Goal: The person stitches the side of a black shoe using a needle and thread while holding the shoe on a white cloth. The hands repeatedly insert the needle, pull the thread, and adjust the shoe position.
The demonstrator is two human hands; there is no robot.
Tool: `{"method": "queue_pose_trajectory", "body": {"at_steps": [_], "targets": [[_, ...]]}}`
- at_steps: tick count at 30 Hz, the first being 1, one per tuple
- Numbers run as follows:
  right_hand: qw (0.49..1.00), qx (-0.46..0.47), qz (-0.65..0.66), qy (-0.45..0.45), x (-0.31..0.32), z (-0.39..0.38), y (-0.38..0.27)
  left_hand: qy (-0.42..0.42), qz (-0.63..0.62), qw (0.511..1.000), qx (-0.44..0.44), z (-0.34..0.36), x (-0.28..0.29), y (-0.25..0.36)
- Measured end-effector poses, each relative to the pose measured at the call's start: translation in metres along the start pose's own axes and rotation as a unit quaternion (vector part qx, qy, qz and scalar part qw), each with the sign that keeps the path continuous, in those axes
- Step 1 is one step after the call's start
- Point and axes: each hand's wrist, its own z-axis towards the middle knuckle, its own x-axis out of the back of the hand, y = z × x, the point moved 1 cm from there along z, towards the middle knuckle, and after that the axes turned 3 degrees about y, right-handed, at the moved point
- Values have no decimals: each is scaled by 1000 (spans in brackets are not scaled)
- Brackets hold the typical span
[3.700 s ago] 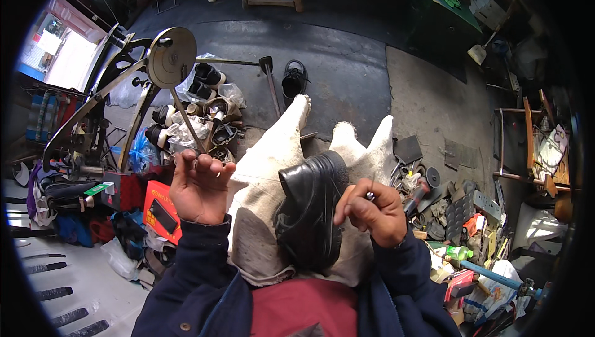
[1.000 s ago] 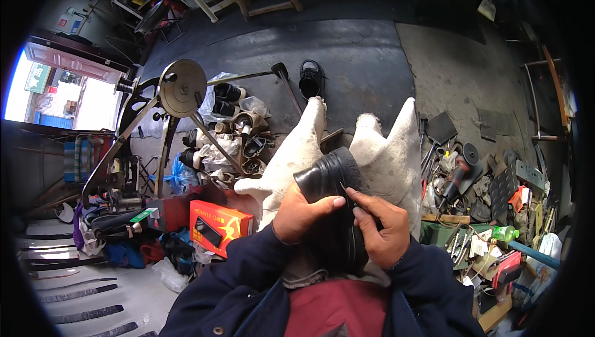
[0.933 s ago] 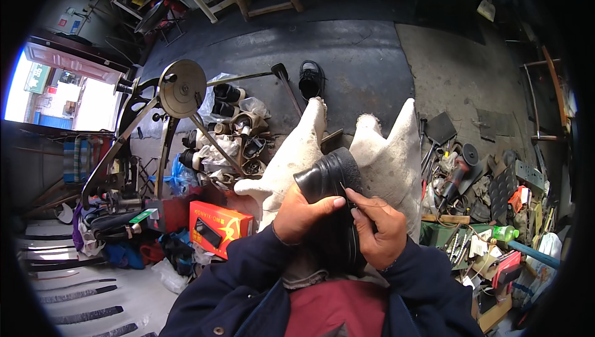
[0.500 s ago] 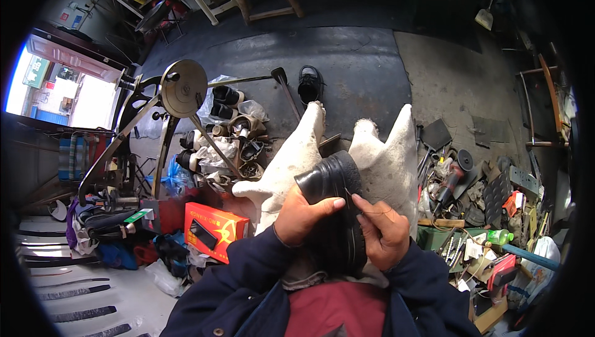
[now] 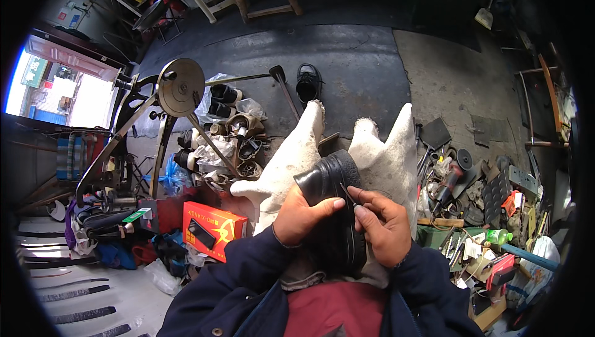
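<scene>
A black leather shoe [image 5: 325,171] rests toe-up in my lap over a pale, thick, dirty cloth or hide [image 5: 291,145]. My left hand [image 5: 302,218] grips the shoe from the left, thumb lying across its upper. My right hand [image 5: 383,224] is at the shoe's right side, thumb and forefinger pinched on a thin needle-like tool [image 5: 348,192] against the seam near the sole. What the tool's tip does is too small to tell.
An iron machine with wheel [image 5: 182,87] stands left beside piled shoes [image 5: 223,109]. A single black shoe [image 5: 308,83] stands ahead. A red box [image 5: 220,228] bearing a phone [image 5: 201,233] is left. Tools including a grinder [image 5: 449,185] crowd the right. Stools [image 5: 266,12] stand beyond.
Earlier my hands were apart, the left with fingers curled upward by a thread. Now both are on the shoe. In the last second my right fingers shifted slightly along the seam.
</scene>
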Motion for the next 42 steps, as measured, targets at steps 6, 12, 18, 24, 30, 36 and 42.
{"method": "queue_pose_trajectory", "body": {"at_steps": [6,12,18,24,30,36,42], "targets": [[967,184,-165,58,-9,9,4,-4,-10,1000,7,2,2,-2],[859,331,-381,86,-8,8,12,-4,-15,1000,-11,2,3,-8],[972,146,-186,-1,6,2,2,3,-17,1000,-8,0,2,-5],[984,80,-158,-9,11,-4,-12,-1,-39,999,11,0,0,-3],[964,139,-225,-26,9,13,-12,0,-34,999,3,0,1,-4],[946,150,-278,-78,19,15,-21,-5,-10,1000,3,2,2,-3],[965,112,-235,4,34,8,-18,-8,-18,1000,5,2,-1,-1]]}}
